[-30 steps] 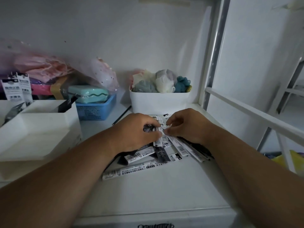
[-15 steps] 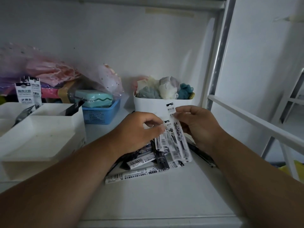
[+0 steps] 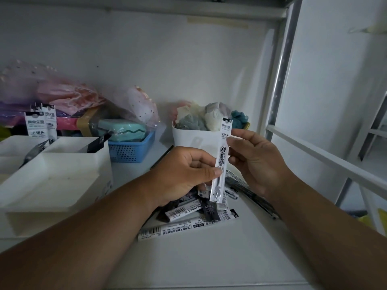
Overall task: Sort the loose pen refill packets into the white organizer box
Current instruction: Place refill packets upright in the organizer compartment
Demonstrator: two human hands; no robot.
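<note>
A long white pen refill packet (image 3: 221, 162) with black lettering stands upright above the shelf, held between both hands. My left hand (image 3: 184, 174) pinches its lower half between thumb and fingers. My right hand (image 3: 253, 162) pinches its upper part from the right. Below them a loose pile of refill packets (image 3: 188, 218) lies on the white shelf. The white organizer box (image 3: 62, 178) with several compartments stands at the left, with two packets (image 3: 39, 124) upright at its back.
A blue mesh basket (image 3: 129, 151) with a teal case sits behind the organizer, under pink plastic bags. A white bin (image 3: 188, 141) of balled cloth stands behind my hands. A metal shelf post (image 3: 280, 72) and white rail (image 3: 326, 160) run along the right.
Both hands rose from the pile with packets. The held packet now stands higher and more upright than half a second ago, clear of the pile.
</note>
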